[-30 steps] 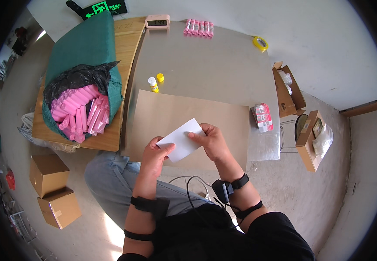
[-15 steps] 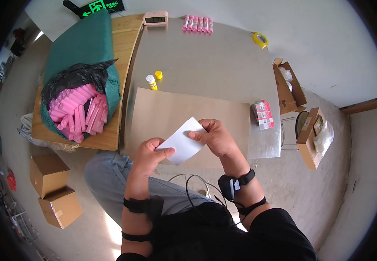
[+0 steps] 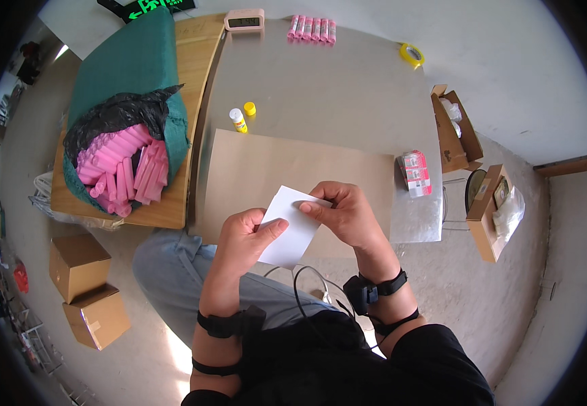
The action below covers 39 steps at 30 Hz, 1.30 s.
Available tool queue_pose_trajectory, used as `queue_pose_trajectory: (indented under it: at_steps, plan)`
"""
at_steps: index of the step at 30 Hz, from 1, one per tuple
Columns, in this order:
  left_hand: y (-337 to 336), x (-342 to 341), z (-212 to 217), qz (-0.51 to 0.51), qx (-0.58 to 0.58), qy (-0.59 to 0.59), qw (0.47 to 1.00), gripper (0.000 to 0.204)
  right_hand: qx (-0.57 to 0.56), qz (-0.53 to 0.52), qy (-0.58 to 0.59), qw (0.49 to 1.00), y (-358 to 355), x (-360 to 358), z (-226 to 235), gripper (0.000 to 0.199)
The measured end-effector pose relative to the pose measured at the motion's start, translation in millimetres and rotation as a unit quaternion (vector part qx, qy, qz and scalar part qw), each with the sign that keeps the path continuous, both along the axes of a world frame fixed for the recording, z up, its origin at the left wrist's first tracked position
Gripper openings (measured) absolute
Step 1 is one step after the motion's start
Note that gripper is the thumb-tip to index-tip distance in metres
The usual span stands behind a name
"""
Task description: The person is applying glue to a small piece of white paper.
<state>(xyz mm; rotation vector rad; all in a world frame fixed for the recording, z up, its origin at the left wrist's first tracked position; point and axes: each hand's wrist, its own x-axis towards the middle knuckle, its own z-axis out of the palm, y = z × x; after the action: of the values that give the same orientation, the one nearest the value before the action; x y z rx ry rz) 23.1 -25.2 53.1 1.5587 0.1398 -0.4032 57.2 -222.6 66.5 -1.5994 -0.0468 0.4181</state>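
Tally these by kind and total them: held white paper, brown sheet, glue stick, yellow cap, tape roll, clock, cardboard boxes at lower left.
White paper, visible: 1
Brown sheet: 1
Glue stick: 1
Yellow cap: 1
Tape roll: 1
Clock: 1
Cardboard boxes: 2
Total: 8

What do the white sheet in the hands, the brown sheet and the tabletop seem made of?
White sheet: seemingly matte paper or thin card, judging by its smooth, dull face.
Brown sheet: probably matte kraft paper, from its even tan colour.
Tabletop: likely metal with a satin grey finish, given the soft sheen and blurred reflection below the pink clock.
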Motion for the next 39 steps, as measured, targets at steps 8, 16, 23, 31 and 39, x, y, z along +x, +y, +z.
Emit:
queue_pose_trajectory:
  at_steps: [8, 16, 23, 31, 39]
  plan:
    - [-3, 0, 2, 0.013, -0.020, -0.006, 1.000, 0.024, 0.098, -0.047, 0.018, 0.994, 5, -1, -6, 0.016]
    - [-12, -1, 3, 0.055, -0.024, 0.001, 0.998, 0.022, 0.090, -0.093, 0.035, 0.991, 8, -6, -18, 0.018]
    - [-16, 1, -1, 0.100, -0.088, -0.007, 0.991, 0.020, 0.142, -0.123, 0.016, 0.982, 16, -10, -20, 0.021]
    - [-14, -2, 0, 0.088, -0.083, -0.005, 0.993, 0.020, 0.108, -0.114, -0.012, 0.987, 17, -10, -17, 0.021]
    - [-14, -5, 0, 0.062, -0.101, 0.014, 0.993, 0.023, 0.112, -0.156, -0.043, 0.980, 23, -6, -13, 0.023]
